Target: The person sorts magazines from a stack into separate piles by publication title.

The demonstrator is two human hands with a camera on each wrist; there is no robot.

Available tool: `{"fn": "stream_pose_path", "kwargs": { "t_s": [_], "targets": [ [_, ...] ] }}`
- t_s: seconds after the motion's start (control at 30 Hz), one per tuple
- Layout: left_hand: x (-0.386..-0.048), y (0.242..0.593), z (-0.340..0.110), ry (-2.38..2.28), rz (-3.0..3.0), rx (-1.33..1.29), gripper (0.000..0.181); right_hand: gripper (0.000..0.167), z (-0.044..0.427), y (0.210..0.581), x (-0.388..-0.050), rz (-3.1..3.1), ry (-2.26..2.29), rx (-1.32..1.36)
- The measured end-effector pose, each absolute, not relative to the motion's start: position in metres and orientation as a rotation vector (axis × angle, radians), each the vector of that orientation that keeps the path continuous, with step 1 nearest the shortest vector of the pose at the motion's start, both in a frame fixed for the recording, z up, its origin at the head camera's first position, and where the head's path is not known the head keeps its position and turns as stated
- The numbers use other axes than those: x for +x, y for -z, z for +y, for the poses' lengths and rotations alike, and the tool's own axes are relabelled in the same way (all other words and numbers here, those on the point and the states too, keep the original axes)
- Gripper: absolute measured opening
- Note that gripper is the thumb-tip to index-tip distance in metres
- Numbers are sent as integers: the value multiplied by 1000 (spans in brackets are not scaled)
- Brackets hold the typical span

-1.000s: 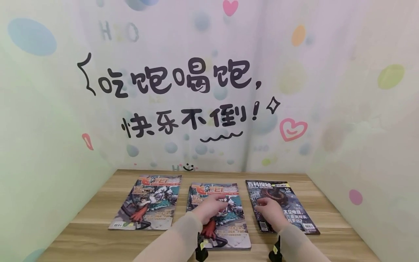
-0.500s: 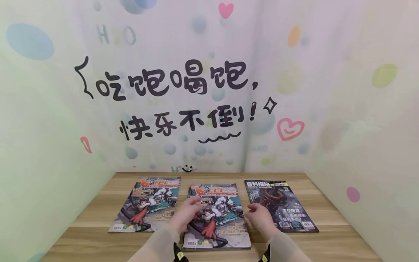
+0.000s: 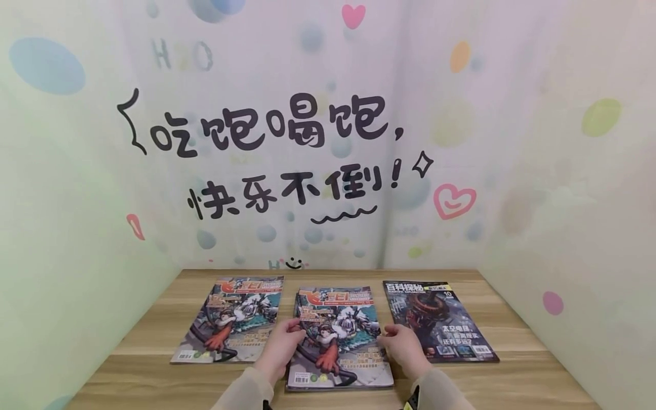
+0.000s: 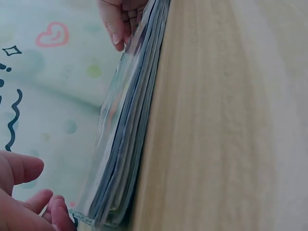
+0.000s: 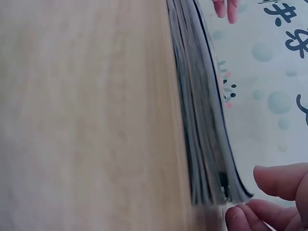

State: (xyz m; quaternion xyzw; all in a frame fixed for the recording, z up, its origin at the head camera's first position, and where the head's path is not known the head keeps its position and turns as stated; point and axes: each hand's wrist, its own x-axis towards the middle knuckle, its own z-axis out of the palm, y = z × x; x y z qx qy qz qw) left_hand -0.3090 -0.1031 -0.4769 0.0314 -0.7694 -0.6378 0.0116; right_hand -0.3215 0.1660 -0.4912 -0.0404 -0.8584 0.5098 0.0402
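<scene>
Several magazines lie in a stack (image 3: 340, 347) at the middle of the table, their layered edges facing the camera in the left wrist view (image 4: 127, 130) and the right wrist view (image 5: 199, 106). My left hand (image 3: 281, 346) is at the stack's left edge, fingers loosely bent, thumb apart from them in the left wrist view (image 4: 24, 192). On the stack's right edge is my right hand (image 3: 406, 348), its thumb and fingers parted around the stack's corner in the right wrist view (image 5: 279, 199). Neither hand visibly grips the stack.
Another magazine with the same cover (image 3: 233, 324) lies to the left. On the right is a dark-covered magazine (image 3: 446, 327), partly behind my right hand. The wooden table (image 3: 133, 364) meets a printed curtain (image 3: 246, 239) at the back and pale walls at both sides.
My left hand has moved left off the stack's top to its left edge. My right hand has moved left from the dark magazine to the stack's right edge.
</scene>
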Motion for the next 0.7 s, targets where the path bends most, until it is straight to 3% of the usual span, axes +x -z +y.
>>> {"fn": "stream_pose_path", "kwargs": {
  "t_s": [0.23, 0.7],
  "targets": [
    [-307, 484, -105, 1956, -2418, 198, 52, 45, 163, 493, -322, -2696, -1562, -142],
    [-301, 490, -108, 1898, -2500, 101, 47, 43, 158, 490, -316, -2706, -1547, -163]
  ]
}}
